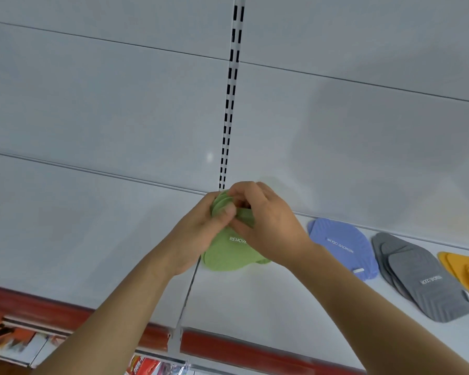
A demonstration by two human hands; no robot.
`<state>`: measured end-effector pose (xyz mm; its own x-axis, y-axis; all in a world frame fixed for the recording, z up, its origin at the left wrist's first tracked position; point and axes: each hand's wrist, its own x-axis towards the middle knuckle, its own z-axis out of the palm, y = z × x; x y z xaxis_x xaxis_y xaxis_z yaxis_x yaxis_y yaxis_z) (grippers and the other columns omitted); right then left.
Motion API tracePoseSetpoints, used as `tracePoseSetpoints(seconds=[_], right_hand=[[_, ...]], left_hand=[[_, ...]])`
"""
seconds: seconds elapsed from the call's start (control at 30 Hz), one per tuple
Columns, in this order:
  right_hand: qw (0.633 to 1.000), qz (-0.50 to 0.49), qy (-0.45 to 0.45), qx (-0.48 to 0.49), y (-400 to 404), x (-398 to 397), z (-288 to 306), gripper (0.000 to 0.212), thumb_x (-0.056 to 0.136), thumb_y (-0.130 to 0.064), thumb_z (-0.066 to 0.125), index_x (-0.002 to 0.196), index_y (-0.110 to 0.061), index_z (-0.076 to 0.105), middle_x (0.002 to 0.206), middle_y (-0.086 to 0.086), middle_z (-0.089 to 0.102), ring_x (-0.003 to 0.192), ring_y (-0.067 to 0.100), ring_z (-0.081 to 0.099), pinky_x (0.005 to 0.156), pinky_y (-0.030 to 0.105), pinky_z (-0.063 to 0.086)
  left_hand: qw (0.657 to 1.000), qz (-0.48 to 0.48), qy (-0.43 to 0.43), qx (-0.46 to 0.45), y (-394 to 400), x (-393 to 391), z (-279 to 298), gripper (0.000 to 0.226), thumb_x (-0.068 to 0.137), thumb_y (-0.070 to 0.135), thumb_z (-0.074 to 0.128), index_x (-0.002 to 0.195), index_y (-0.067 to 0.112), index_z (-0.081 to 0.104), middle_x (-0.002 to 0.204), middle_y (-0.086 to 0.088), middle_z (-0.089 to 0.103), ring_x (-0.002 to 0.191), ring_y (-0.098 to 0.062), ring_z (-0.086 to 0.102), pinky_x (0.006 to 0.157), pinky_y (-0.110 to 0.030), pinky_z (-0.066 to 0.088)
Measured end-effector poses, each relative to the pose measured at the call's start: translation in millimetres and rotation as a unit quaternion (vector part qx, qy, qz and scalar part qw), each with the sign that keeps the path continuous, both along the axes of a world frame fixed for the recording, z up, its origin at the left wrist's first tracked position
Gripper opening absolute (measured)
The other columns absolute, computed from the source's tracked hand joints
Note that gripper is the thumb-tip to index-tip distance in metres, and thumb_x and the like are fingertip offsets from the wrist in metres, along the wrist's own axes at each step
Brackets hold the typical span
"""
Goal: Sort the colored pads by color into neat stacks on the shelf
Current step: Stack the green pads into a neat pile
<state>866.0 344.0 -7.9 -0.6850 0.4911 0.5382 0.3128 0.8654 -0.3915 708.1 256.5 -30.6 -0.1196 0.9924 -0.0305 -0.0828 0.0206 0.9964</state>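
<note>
Both hands grip a bunch of green pads held upright at the back of the white shelf. My left hand clasps the bunch from the left, thumb pressed on the fanned top edges. My right hand closes over the top and right side. The front green pad reads "REMOVE". To the right, lying flat on the shelf, are a stack of blue pads, a loosely fanned stack of grey pads and orange pads cut off by the frame edge.
A slotted upright rail runs up the white back panel behind the hands. The shelf has a red front strip, and a seam splits it below the hands. Packaged goods sit on the level beneath.
</note>
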Motion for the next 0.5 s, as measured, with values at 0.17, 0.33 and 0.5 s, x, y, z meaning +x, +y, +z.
tracePoseSetpoints(seconds=[0.17,0.33,0.5], right_hand=[[0.999,-0.036,-0.008,0.030,22,22,-7,0.049,0.090,-0.048,0.068,0.127,-0.016,0.061,0.125,-0.001,0.060,0.114,0.019,0.058,0.094,0.031,0.049],[0.972,-0.211,-0.028,-0.102,55,62,-26,0.041,0.096,-0.048,0.061,0.131,-0.026,0.059,0.114,-0.009,0.065,0.105,0.015,0.065,0.087,0.035,0.055],[0.891,-0.246,-0.315,-0.214,50,49,-50,0.074,0.075,-0.067,0.074,0.131,-0.022,0.057,0.122,0.002,0.056,0.120,0.028,0.053,0.093,0.041,0.050]], left_hand=[[0.999,0.028,0.026,0.017,-1,-9,-11,0.042,0.094,0.025,0.068,0.135,0.019,0.060,0.128,-0.008,0.072,0.123,-0.029,0.067,0.110,-0.053,0.050],[0.989,0.135,0.058,0.027,-1,-24,-12,0.037,0.093,0.033,0.066,0.129,0.024,0.062,0.123,0.000,0.075,0.118,-0.022,0.070,0.110,-0.056,0.050],[0.978,0.184,0.094,0.041,-3,-39,-13,0.034,0.093,0.039,0.065,0.125,0.029,0.063,0.121,0.005,0.074,0.118,-0.020,0.068,0.110,-0.056,0.049]])
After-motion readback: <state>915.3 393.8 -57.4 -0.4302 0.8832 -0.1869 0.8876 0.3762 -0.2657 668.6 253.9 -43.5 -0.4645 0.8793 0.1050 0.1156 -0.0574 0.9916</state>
